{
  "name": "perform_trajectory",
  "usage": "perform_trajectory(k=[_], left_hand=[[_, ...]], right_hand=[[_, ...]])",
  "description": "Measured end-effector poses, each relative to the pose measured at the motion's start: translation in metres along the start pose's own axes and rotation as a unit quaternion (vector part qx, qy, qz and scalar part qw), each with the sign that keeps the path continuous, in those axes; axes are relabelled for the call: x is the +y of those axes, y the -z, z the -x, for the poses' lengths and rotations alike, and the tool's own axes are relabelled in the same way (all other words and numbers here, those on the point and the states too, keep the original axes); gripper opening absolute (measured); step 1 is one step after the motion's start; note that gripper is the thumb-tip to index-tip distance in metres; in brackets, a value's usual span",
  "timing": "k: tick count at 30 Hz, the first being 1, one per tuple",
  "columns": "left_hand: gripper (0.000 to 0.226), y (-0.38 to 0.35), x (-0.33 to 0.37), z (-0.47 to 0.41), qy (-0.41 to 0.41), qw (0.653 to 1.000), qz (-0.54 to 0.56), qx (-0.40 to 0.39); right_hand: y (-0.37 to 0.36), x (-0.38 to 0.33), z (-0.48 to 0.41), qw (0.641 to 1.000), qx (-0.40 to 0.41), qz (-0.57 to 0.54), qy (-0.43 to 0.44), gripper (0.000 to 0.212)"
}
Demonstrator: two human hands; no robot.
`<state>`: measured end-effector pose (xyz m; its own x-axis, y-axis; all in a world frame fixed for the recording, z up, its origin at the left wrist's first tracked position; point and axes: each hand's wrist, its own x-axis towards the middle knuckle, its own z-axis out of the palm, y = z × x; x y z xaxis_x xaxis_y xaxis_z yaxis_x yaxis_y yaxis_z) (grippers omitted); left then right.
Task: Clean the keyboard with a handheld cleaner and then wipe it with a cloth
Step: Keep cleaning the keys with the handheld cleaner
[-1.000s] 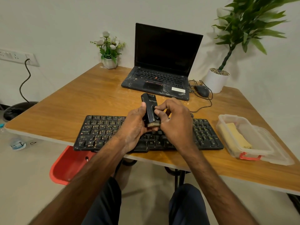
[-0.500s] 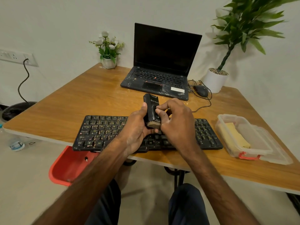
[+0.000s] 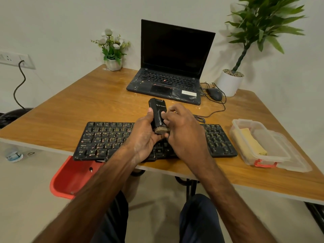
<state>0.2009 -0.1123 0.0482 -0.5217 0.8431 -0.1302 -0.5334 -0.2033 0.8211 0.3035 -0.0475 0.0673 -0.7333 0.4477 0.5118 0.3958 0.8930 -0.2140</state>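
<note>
Pale plaster walls meet behind a wooden table with a light-brown grain top [image 3: 70, 120], seen from above by the seated person. Along the near edge lies a black, flat computer keyboard [image 3: 108, 139], its long side parallel to that edge. Above the middle of the keyboard both hands hold a small black plastic handheld cleaner [image 3: 158, 113] with a tuft of tan bristles at its lower end; its top leans away from the person and the bristles point down and back toward them. The left hand [image 3: 143, 137] is wrapped round the lower body of the cleaner from the left, thumb laid up its side. The right hand [image 3: 185, 130] closes in from the right, thumb tip on the front face and curled fingers pinching the body just above the bristles. Whether the bristles touch the keys cannot be told. To the right of the keyboard, just beside it, sits a clear plastic container [image 3: 273, 142] with a folded yellow cloth [image 3: 250, 141] inside. Farther back stand an open black laptop [image 3: 171, 67] with a dark screen, a black wired mouse [image 3: 214, 94], a white pot of white flowers [image 3: 113, 64] and a tall green plant in a white pot [image 3: 228, 83].
</note>
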Motion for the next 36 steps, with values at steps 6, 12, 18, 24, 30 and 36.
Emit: perform_trajectory(k=[6,12,18,24,30,36], left_hand=[[0.047,0.0,0.013,-0.003,-0.038,0.998,-0.056,-0.006],[0.05,0.006,0.016,-0.012,-0.03,0.992,-0.12,0.041],[0.032,0.015,0.029,-0.016,-0.104,0.958,-0.264,0.034],[0.035,0.027,0.023,-0.024,-0.111,0.909,-0.401,0.031],[0.055,0.037,0.027,-0.017,-0.066,0.917,-0.389,-0.054],[0.072,0.038,0.023,-0.021,-0.08,0.897,-0.431,-0.054]], right_hand=[[-0.007,0.01,-0.005,0.974,0.045,-0.212,-0.071,0.02],[-0.014,0.013,-0.01,0.957,0.013,-0.254,-0.143,0.038],[-0.013,0.016,-0.024,0.906,-0.049,-0.354,-0.226,0.024],[-0.03,0.026,-0.023,0.852,-0.06,-0.434,-0.288,0.019],[-0.03,0.029,-0.019,0.833,-0.061,-0.467,-0.291,0.022],[-0.023,0.025,-0.017,0.721,-0.04,-0.586,-0.367,0.002]])
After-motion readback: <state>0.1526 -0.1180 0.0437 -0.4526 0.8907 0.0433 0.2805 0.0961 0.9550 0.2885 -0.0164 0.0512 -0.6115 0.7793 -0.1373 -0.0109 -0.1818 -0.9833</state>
